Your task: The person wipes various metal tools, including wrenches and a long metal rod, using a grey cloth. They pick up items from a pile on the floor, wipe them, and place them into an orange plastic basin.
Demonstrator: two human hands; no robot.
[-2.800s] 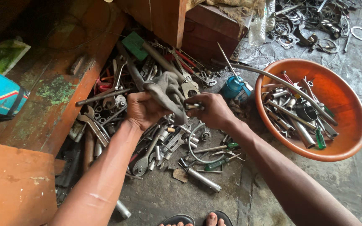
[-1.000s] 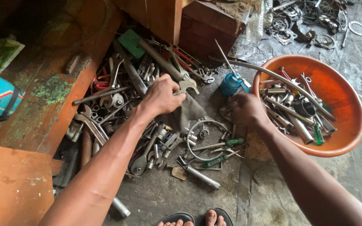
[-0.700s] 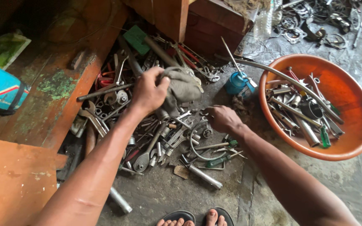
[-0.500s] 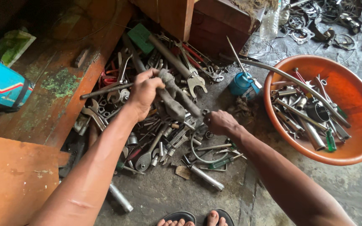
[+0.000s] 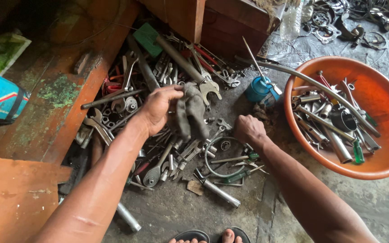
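1. Nearest to the camera, the toes (image 5: 225,236) of the person's sandalled feet show at the bottom edge.
2. The right hand (image 5: 247,129) is curled into a loose fist, knuckles up, down among the tools. Its fingertips are tucked under, so I cannot tell if it holds anything.
3. Just in front of that fist lies a wire ring (image 5: 223,157), with a green-handled screwdriver (image 5: 235,178) and a steel tube (image 5: 217,191) close by.
4. The left hand (image 5: 158,108) has its fingers closed on the top of a dirty grey rag (image 5: 191,112). The rag hangs down from the fingertips, above the pile of spanners (image 5: 158,148).
5. Half a second ago, the left hand was lower in the pile, gripping metal tools. Now it is lifted with the rag dangling. The right hand has hardly moved.
6. Past the right fist stands a small blue oil can (image 5: 260,89).
7. Farther right sits an orange bowl (image 5: 383,101) full of tools.
8. Beyond the left fingers lies a big wrench (image 5: 190,69) with a green pad at its far end.
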